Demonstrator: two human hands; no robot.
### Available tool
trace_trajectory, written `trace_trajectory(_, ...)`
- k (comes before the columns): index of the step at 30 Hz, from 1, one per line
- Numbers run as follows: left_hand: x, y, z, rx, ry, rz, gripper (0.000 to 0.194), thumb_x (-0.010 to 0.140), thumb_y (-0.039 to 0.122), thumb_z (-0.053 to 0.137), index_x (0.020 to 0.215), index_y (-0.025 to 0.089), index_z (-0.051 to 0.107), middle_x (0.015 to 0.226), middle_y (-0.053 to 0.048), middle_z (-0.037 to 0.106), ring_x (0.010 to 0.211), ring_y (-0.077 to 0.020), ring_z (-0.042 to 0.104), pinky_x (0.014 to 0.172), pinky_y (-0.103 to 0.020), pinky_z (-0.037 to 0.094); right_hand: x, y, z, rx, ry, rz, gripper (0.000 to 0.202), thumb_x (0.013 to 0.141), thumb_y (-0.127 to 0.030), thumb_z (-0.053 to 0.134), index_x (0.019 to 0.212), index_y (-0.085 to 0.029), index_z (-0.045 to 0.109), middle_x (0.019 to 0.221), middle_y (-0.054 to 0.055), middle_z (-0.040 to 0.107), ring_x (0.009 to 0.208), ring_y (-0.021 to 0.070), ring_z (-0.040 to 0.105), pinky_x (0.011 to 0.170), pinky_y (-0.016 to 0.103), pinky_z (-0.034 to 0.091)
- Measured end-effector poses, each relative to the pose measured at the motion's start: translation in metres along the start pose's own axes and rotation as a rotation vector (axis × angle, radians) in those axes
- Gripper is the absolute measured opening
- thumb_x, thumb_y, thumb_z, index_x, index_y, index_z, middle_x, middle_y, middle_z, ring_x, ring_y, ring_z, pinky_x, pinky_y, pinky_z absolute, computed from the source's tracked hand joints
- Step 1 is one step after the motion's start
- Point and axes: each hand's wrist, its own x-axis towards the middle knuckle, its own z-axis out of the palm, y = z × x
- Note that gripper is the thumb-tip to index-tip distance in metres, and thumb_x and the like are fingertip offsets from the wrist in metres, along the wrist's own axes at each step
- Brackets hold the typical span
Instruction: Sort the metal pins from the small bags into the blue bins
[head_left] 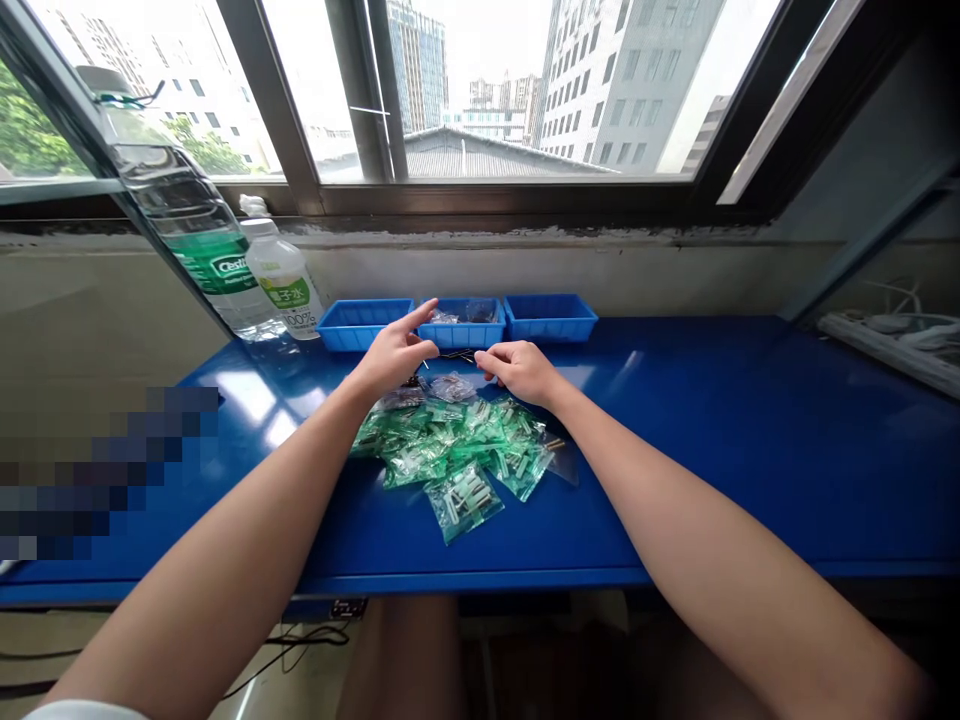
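Three blue trays (469, 338), green packets (450, 440), two bottles (283, 285)

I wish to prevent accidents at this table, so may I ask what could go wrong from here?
Thin dark pieces between the left hand and right hand might slip and get lost. The frontmost green packet lies nearest the table's front edge, so a careless move might push it off. The smaller bottle stands close beside the left blue bin; a bump could tip it.
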Motion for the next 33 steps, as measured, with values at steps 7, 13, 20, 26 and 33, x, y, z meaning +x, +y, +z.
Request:
trace_trajectory(7, 0.004, -0.005, -0.004, 0.093, 0.083, -0.002, 0.065, 0.065, 0.019, 0.052, 0.130, 0.016, 0.055, 0.128, -0.009, 0.060, 0.075, -0.0160, 0.061, 0.070, -0.029, 0.050, -0.002, -0.004, -0.001, -0.054, -0.016, 0.007, 0.038, 0.083, -0.048, 0.055, 0.067, -0.015, 0.067, 0.065, 0.004, 0.066, 0.059, 0.0135, 0.057, 0.058, 0.025, 0.039)
trace_trajectory(13, -0.004, 0.002, -0.004, 0.543, -0.126, 0.135, 0.035, 0.071, 0.026, 0.052, 0.098, 0.015, 0.071, 0.092, -0.006, 0.071, 0.081, -0.0208, 0.062, 0.077, -0.030, 0.048, -0.003, -0.006, -0.002, -0.112, -0.064, -0.024, 0.029, 0.079, -0.042, 0.060, 0.078, -0.015, 0.071, 0.072, 0.004, 0.069, 0.065, 0.0141, 0.058, 0.059, 0.025, 0.040)
trace_trajectory(20, -0.012, 0.011, 0.003, 0.763, -0.495, 0.224, 0.062, 0.076, 0.066, 0.051, 0.109, 0.018, 0.069, 0.114, -0.012, 0.062, 0.109, -0.0308, 0.055, 0.089, -0.039, 0.044, -0.004, -0.006, 0.001, -0.187, -0.162, -0.084, 0.033, 0.077, -0.044, 0.063, 0.090, -0.016, 0.072, 0.080, 0.004, 0.069, 0.069, 0.0141, 0.059, 0.061, 0.025, 0.042)
trace_trajectory(26, -0.012, 0.008, 0.009, 0.749, -0.456, 0.153, 0.056, 0.075, 0.058, 0.056, 0.113, 0.018, 0.066, 0.112, -0.011, 0.063, 0.107, -0.0300, 0.057, 0.090, -0.040, 0.042, -0.004, -0.009, 0.001, -0.219, -0.164, -0.087, 0.027, 0.079, -0.039, 0.062, 0.088, -0.016, 0.072, 0.084, 0.005, 0.071, 0.075, 0.0153, 0.061, 0.065, 0.025, 0.043)
trace_trajectory(33, -0.012, 0.002, 0.011, 0.704, -0.336, 0.322, 0.037, 0.083, 0.040, 0.051, 0.109, 0.020, 0.068, 0.106, -0.006, 0.071, 0.107, -0.0273, 0.058, 0.094, -0.040, 0.039, -0.004, -0.007, 0.002, -0.212, -0.165, -0.091, 0.026, 0.079, -0.039, 0.061, 0.089, -0.017, 0.072, 0.085, 0.005, 0.071, 0.074, 0.0156, 0.062, 0.066, 0.025, 0.043)
